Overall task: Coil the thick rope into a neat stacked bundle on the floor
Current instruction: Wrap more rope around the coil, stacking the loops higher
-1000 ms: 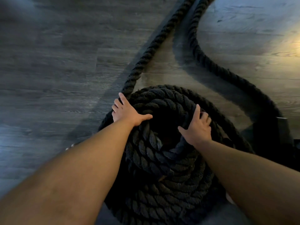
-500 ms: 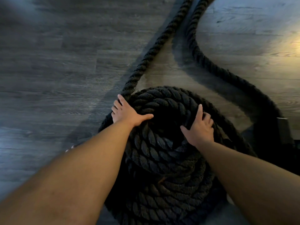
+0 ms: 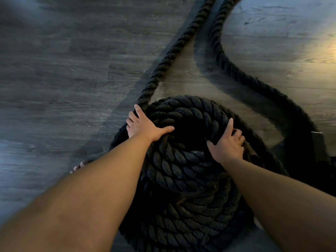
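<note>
A thick black twisted rope is wound into a tall stacked coil on the grey wood floor, low in the middle of the view. My left hand grips the coil's upper left edge, thumb over the top turn. My right hand clasps the upper right edge, fingers curled over the top turn. Two loose stretches of the same rope run away from the coil: a straight stretch toward the top, and a curved stretch that bends down the right side.
The wood plank floor spreads wide to the left and far right. A dark object with a pale edge sits right of the coil in shadow. Toes of a foot show beside my left forearm.
The top turns of the coil have shifted slightly away from me and tightened. Both hands slid a little forward with them, keeping their grip.
</note>
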